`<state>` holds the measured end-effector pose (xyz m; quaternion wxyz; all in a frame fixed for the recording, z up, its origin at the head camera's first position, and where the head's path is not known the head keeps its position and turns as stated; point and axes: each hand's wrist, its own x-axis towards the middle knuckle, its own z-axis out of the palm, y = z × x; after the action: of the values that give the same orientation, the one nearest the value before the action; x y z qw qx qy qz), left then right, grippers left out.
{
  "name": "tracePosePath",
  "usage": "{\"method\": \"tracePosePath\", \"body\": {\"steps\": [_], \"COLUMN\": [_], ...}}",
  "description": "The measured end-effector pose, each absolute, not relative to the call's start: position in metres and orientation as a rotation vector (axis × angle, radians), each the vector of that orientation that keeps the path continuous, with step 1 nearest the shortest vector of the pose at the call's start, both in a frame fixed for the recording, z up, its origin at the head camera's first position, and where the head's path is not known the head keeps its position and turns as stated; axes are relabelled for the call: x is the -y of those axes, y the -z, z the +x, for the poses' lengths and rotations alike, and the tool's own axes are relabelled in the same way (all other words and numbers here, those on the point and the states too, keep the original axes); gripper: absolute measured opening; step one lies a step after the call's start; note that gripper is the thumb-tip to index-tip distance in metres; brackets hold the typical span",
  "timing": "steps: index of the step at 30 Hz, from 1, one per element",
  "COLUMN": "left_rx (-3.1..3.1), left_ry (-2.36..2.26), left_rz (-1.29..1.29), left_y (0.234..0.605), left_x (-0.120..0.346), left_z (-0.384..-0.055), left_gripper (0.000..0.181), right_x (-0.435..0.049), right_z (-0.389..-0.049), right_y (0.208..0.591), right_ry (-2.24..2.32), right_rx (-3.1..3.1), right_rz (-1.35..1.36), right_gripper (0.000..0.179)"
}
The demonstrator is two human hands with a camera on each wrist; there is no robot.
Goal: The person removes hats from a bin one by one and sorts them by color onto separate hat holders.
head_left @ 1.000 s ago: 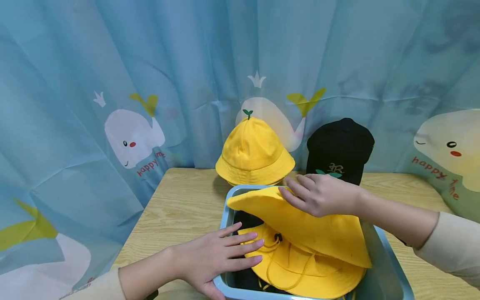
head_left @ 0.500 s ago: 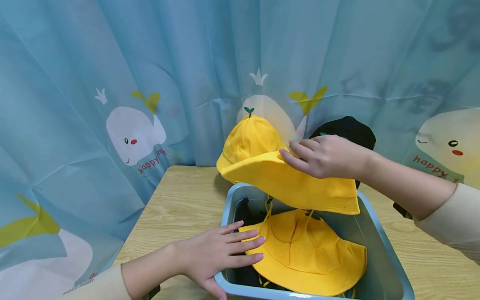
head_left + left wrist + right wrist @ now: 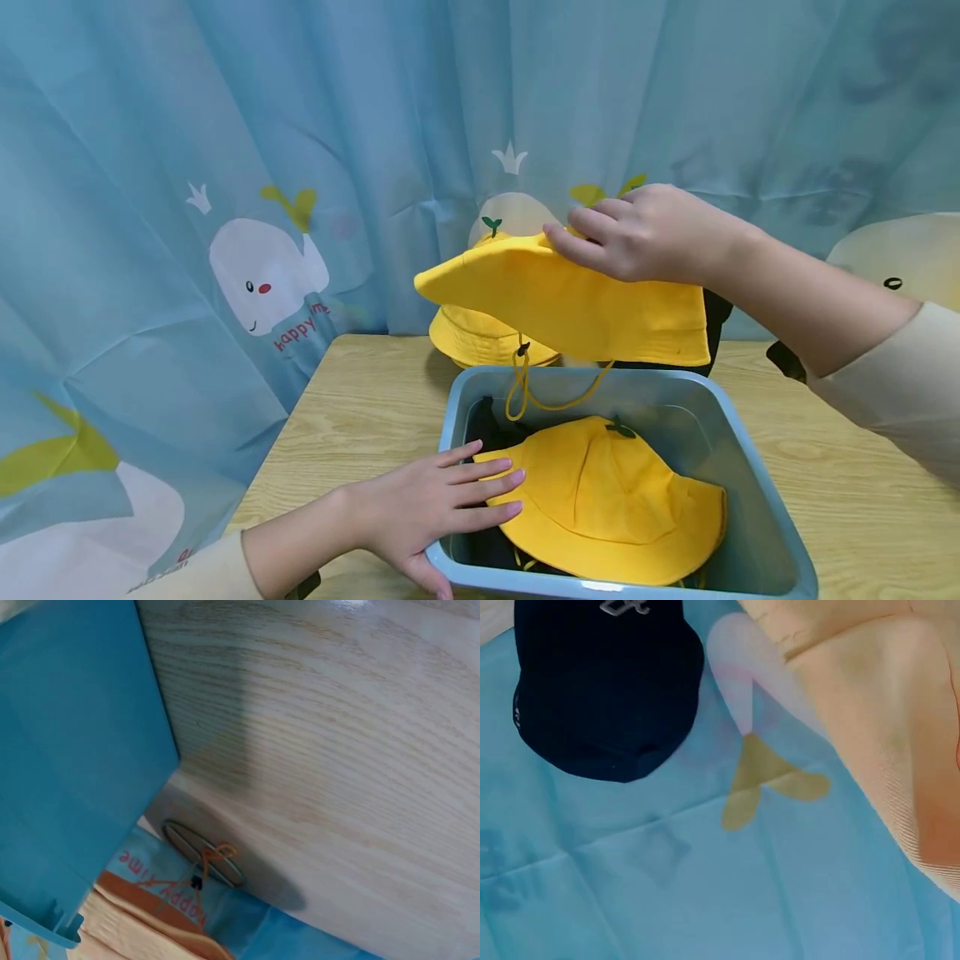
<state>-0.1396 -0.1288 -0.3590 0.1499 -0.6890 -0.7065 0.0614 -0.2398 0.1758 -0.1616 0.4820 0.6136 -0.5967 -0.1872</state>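
Observation:
My right hand (image 3: 637,233) grips a yellow bucket hat (image 3: 517,292) by its upper edge, high over the back rim of a blue plastic bin (image 3: 780,500). A cord with a black toggle (image 3: 522,349) dangles from this hat into the bin's opening. A second yellow bucket hat (image 3: 600,508) with a green sprout lies in the bin over dark cloth (image 3: 487,429). My left hand (image 3: 427,508) rests at the bin's left front corner, fingers spread straight toward that hat's brim and thumb outside the rim. In the right wrist view the held hat (image 3: 870,697) fills the upper right.
Behind the bin, another sprout-topped yellow hat (image 3: 472,333) stands on the wooden table (image 3: 337,417), partly covered by the lifted one. Beside it is a black cap (image 3: 607,690). In the left wrist view a thin oval ring (image 3: 202,853) lies by the bin. A blue whale-print curtain (image 3: 405,125) hangs behind.
The right hand has raised the yellow bucket hat up out of the bin, uncovering the second hat inside. Its cord now hangs free. The left hand has stayed at the bin's corner.

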Motion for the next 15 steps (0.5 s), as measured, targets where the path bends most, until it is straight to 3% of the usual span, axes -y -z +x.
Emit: {"method": "tracePosePath", "body": {"steps": [15], "left_rx": [1.963], "left_ry": [-0.166], "left_rz": [-2.011], "left_y": [0.359], "left_x": [0.132], "left_z": [-0.14], "left_gripper": [0.084], "right_x": [-0.185], "right_z": [-0.241], "right_y": [0.122], "right_ry": [0.496], "right_rx": [1.52], "right_rz": [1.422], "right_gripper": [0.03]}}
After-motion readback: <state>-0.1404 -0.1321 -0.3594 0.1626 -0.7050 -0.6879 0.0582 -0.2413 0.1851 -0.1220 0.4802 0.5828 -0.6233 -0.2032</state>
